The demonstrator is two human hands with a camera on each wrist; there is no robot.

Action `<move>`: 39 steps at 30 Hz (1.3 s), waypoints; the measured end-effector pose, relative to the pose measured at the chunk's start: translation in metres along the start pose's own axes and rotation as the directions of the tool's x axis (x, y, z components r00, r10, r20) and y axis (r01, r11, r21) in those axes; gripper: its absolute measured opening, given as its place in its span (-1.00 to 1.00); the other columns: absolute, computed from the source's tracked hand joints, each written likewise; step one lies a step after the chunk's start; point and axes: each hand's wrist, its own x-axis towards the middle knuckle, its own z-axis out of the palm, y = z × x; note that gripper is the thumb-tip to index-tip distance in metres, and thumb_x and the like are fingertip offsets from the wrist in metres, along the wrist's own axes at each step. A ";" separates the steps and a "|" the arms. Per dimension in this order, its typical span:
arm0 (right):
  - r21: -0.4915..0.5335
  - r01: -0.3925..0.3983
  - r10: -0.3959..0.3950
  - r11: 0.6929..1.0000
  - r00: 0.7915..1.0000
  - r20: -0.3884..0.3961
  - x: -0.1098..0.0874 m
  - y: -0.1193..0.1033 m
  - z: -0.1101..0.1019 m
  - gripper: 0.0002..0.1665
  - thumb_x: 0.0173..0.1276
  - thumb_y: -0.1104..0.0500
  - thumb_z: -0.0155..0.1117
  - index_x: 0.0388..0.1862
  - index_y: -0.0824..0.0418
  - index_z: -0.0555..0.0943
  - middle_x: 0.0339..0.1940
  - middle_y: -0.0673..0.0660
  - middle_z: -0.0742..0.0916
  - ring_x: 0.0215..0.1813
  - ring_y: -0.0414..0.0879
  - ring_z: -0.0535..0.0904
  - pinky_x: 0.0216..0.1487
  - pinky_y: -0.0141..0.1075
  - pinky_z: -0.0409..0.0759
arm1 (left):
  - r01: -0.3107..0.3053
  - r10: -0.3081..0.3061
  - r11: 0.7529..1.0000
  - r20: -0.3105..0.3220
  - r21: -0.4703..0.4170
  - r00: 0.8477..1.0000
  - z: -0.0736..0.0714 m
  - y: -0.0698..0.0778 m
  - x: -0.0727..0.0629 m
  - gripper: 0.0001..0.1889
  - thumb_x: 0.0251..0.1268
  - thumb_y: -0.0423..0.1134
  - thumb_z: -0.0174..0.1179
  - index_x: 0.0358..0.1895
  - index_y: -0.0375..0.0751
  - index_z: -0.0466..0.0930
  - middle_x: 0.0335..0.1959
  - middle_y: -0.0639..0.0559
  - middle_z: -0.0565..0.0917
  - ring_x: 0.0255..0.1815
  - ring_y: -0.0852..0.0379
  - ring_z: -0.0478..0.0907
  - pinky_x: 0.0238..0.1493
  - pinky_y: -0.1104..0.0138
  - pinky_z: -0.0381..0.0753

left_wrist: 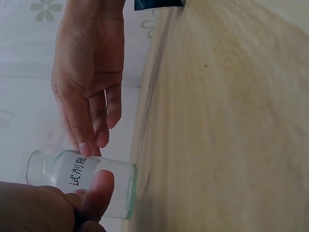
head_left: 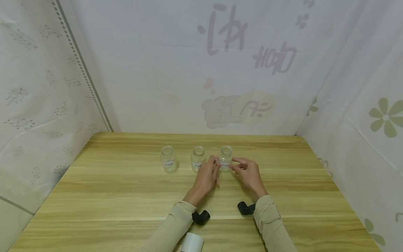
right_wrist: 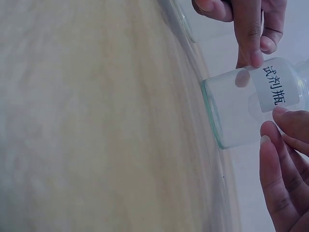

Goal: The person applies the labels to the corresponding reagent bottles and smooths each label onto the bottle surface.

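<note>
Three clear glass reagent bottles with white labels stand upright in a row in the head view: a left one (head_left: 169,157), a middle one (head_left: 198,159) and a right one (head_left: 226,154). Both hands are at the right bottle (right_wrist: 227,113), whose base rests on the table. My left hand (head_left: 206,175) holds its left side, with the thumb on the front by the label (right_wrist: 276,92). On the other side my right hand (head_left: 251,174) has thumb and index finger against the bottle, the thumb at the label's edge; its other fingers hang beside it.
The wooden table (head_left: 126,199) has patterned cloth (head_left: 157,70) behind and at both sides. A white cylinder (head_left: 192,242) lies at the near edge by the left sleeve. A black angled piece (head_left: 201,217) sits at the left sleeve, and another black piece (head_left: 245,208) at the right one.
</note>
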 end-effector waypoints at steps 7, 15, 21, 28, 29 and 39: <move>0.007 -0.012 0.012 1.000 1.000 -0.005 0.001 0.002 0.000 -0.58 0.42 0.27 0.43 0.23 0.32 0.68 0.12 0.29 0.74 -0.17 0.02 0.76 -0.20 -0.30 0.72 | -0.001 0.001 1.000 -0.015 0.014 1.000 0.001 -0.002 0.000 -0.95 0.57 -0.43 0.11 -0.09 -0.23 0.44 0.18 -0.35 0.66 -0.76 0.33 0.53 -0.58 0.44 0.53; 0.024 -0.039 0.040 0.999 0.999 -0.024 -0.002 -0.004 -0.002 -0.62 0.45 0.27 0.40 0.21 0.25 0.70 -0.05 0.24 0.78 -0.22 0.12 0.75 -0.26 -0.33 0.69 | 0.021 -0.019 0.998 0.029 -0.064 0.999 -0.003 -0.002 0.000 -0.90 0.57 -0.40 0.13 0.00 -0.28 0.44 -0.24 -0.30 0.75 -0.72 0.17 0.61 -0.70 0.45 0.37; 0.045 -0.057 0.058 0.997 0.998 -0.017 -0.003 -0.008 -0.003 -0.61 0.46 0.26 0.38 0.24 0.24 0.69 0.12 0.23 0.74 -0.15 0.15 0.75 -0.22 -0.35 0.69 | 0.032 -0.029 0.995 0.035 -0.095 0.999 -0.005 -0.001 -0.002 -0.82 0.56 -0.41 0.14 0.09 -0.33 0.43 -0.65 -0.15 0.65 -0.72 0.09 0.64 -0.72 0.48 0.31; 0.028 -0.048 0.048 0.998 0.999 0.014 -0.004 -0.007 -0.004 -0.49 0.40 0.15 0.48 0.29 0.26 0.65 0.18 0.25 0.72 -0.18 0.13 0.76 -0.18 -0.21 0.74 | 0.028 -0.022 0.989 0.040 -0.143 0.999 -0.002 -0.001 -0.003 -0.87 0.60 -0.37 0.11 0.04 -0.34 0.44 -0.64 -0.20 0.64 -0.71 0.01 0.65 -0.72 0.45 0.33; 0.020 -0.041 0.041 0.999 0.999 0.017 -0.004 -0.007 -0.004 -0.45 0.38 0.12 0.50 0.29 0.26 0.65 0.17 0.26 0.72 -0.18 0.11 0.76 -0.18 -0.20 0.73 | 0.023 -0.018 0.990 0.037 -0.142 0.999 -0.002 0.000 -0.003 -0.87 0.60 -0.36 0.12 0.03 -0.34 0.45 -0.65 -0.18 0.64 -0.71 0.01 0.65 -0.72 0.45 0.34; 0.002 -0.021 0.021 1.000 1.000 -0.023 -0.003 -0.006 0.001 -0.40 0.31 0.17 0.56 0.29 0.31 0.64 0.12 0.33 0.72 -0.25 0.14 0.76 -0.29 -0.38 0.66 | 0.044 -0.045 0.993 -0.007 -0.113 0.999 0.003 0.000 0.001 -0.91 0.60 -0.31 0.14 -0.06 -0.27 0.48 -0.66 -0.10 0.62 -0.76 0.13 0.60 -0.75 0.46 0.35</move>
